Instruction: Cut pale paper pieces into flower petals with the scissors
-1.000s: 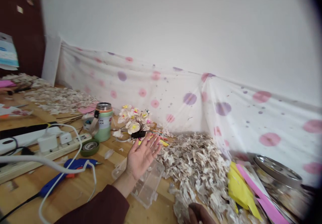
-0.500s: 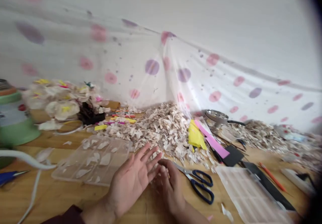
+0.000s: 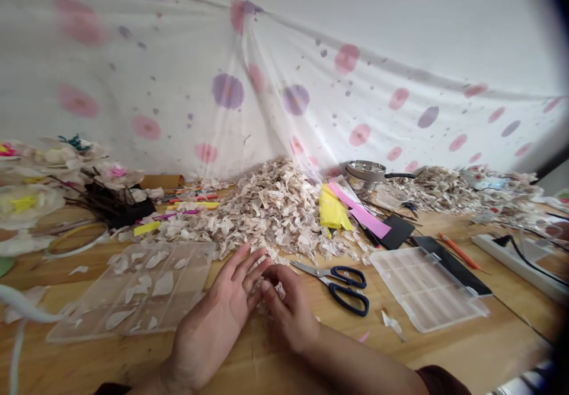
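My left hand (image 3: 213, 318) lies on the wooden table (image 3: 444, 347) with its fingers stretched out and together, palm turned toward my right hand. My right hand (image 3: 288, 309) rests beside it, fingers curled and pinched over small pale flakes at the near edge of a big heap of flakes (image 3: 271, 205). The fingertips of both hands almost touch. A clear plastic divided box (image 3: 133, 288) holding a few pale petals lies just left of my left hand. Blue-handled scissors (image 3: 342, 279) lie just right of my right hand.
A second clear divided box (image 3: 427, 288) sits at the right. Yellow and pink paper strips (image 3: 347, 211), a metal tin (image 3: 365, 171), black cards, an orange pencil (image 3: 457, 251) and a power strip (image 3: 515, 259) lie beyond. Paper flowers (image 3: 53, 176) stand at the left. A spotted sheet hangs behind.
The view swung right and down. My left hand came down from a raised, open pose to the table, and my right hand moved up beside it at the flake heap.
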`<state>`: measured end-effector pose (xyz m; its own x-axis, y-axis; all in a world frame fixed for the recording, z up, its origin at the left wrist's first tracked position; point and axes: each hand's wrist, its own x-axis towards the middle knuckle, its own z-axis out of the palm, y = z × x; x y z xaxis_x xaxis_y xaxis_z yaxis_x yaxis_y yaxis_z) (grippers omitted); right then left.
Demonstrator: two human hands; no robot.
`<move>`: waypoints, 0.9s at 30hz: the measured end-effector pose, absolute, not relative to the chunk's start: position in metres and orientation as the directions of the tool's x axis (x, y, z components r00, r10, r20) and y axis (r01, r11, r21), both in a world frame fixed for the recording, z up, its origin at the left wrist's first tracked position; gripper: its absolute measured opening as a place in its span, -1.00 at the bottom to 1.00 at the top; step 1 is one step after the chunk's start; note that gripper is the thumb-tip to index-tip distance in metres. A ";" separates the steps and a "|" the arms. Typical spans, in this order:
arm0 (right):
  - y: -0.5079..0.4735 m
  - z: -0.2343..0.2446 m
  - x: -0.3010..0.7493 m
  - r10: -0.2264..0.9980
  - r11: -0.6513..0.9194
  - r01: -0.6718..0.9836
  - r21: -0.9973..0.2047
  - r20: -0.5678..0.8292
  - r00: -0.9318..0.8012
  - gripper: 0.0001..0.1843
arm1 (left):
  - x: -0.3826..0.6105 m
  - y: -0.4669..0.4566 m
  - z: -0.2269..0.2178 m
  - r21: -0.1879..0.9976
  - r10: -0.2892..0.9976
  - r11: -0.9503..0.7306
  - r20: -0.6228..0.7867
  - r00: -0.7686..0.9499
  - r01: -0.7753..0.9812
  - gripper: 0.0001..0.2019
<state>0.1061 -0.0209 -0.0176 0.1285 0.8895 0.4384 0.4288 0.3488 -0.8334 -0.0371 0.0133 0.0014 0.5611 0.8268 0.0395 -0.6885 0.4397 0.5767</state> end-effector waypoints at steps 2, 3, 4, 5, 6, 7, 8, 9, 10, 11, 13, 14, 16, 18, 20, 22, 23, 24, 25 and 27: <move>-0.021 -0.017 0.107 0.887 0.349 0.439 -0.828 0.444 0.131 -0.72 | -0.037 0.012 0.001 0.605 0.831 0.418 0.047 0.555 -0.678 -0.28; -0.022 -0.016 0.107 0.887 0.348 0.444 -0.826 0.443 0.130 -0.72 | -0.037 0.012 0.001 0.615 0.832 0.410 0.051 0.552 -0.674 -0.27; -0.022 -0.015 0.107 0.888 0.345 0.447 -0.825 0.441 0.128 -0.72 | -0.037 0.011 0.001 0.621 0.834 0.403 0.053 0.549 -0.673 -0.26; -0.022 -0.015 0.107 0.890 0.343 0.447 -0.826 0.438 0.126 -0.73 | -0.036 0.011 0.000 0.625 0.837 0.397 0.055 0.544 -0.673 -0.25; -0.022 -0.014 0.107 0.891 0.345 0.444 -0.827 0.437 0.121 -0.73 | -0.036 0.011 0.000 0.627 0.839 0.391 0.057 0.540 -0.674 -0.26; -0.022 -0.014 0.107 0.891 0.347 0.442 -0.827 0.437 0.118 -0.73 | -0.037 0.011 -0.001 0.630 0.841 0.386 0.059 0.538 -0.673 -0.27; -0.022 -0.013 0.107 0.891 0.350 0.440 -0.827 0.439 0.116 -0.73 | -0.037 0.011 -0.001 0.634 0.842 0.381 0.062 0.536 -0.673 -0.28; -0.022 -0.013 0.107 0.889 0.353 0.439 -0.826 0.442 0.117 -0.73 | -0.037 0.011 -0.002 0.640 0.842 0.377 0.065 0.536 -0.670 -0.29; -0.023 -0.013 0.107 0.888 0.355 0.440 -0.825 0.445 0.118 -0.73 | -0.037 0.011 -0.002 0.645 0.841 0.373 0.068 0.536 -0.667 -0.30; -0.023 -0.013 0.107 0.887 0.355 0.441 -0.824 0.446 0.118 -0.73 | -0.037 0.011 -0.002 0.650 0.841 0.368 0.072 0.536 -0.664 -0.30; -0.023 -0.013 0.107 0.889 0.354 0.443 -0.824 0.443 0.115 -0.74 | -0.037 0.011 -0.003 0.657 0.842 0.360 0.076 0.534 -0.662 -0.30; -0.023 -0.013 0.107 0.890 0.353 0.443 -0.824 0.442 0.113 -0.75 | -0.037 0.011 -0.003 0.658 0.843 0.358 0.077 0.532 -0.662 -0.30; -0.023 -0.013 0.107 0.891 0.352 0.440 -0.826 0.440 0.113 -0.75 | -0.037 0.011 -0.003 0.655 0.844 0.360 0.075 0.531 -0.664 -0.30; -0.023 -0.014 0.107 0.892 0.354 0.424 -0.834 0.437 0.115 -0.74 | -0.037 0.011 -0.002 0.640 0.845 0.373 0.065 0.531 -0.672 -0.30; -0.022 -0.016 0.107 0.897 0.354 0.373 -0.858 0.424 0.125 -0.70 | -0.037 0.011 0.000 0.607 0.845 0.401 0.045 0.533 -0.686 -0.29; -0.021 -0.018 0.106 0.908 0.335 0.281 -0.899 0.388 0.159 -0.66 | -0.037 0.011 0.003 0.562 0.837 0.448 0.008 0.547 -0.695 -0.30; -0.020 -0.018 0.106 0.916 0.317 0.224 -0.922 0.358 0.180 -0.64 | -0.036 0.011 0.004 0.541 0.831 0.473 -0.013 0.555 -0.696 -0.32; -0.019 -0.019 0.105 0.925 0.294 0.170 -0.940 0.325 0.198 -0.62 | -0.036 0.011 0.005 0.524 0.826 0.494 -0.032 0.563 -0.694 -0.33; -0.018 -0.019 0.105 0.932 0.275 0.125 -0.953 0.296 0.209 -0.59 | -0.036 0.012 0.006 0.512 0.821 0.508 -0.047 0.569 -0.692 -0.35; -0.017 -0.018 0.104 0.940 0.255 0.060 -0.965 0.262 0.219 -0.55 | -0.036 0.012 0.007 0.503 0.816 0.522 -0.060 0.575 -0.689 -0.37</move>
<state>0.1042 -0.0165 -0.0184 0.2187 0.9401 0.2615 0.0602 0.2545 -0.9652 -0.0359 0.0124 0.0073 0.5746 0.8162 -0.0600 -0.6889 0.5219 0.5030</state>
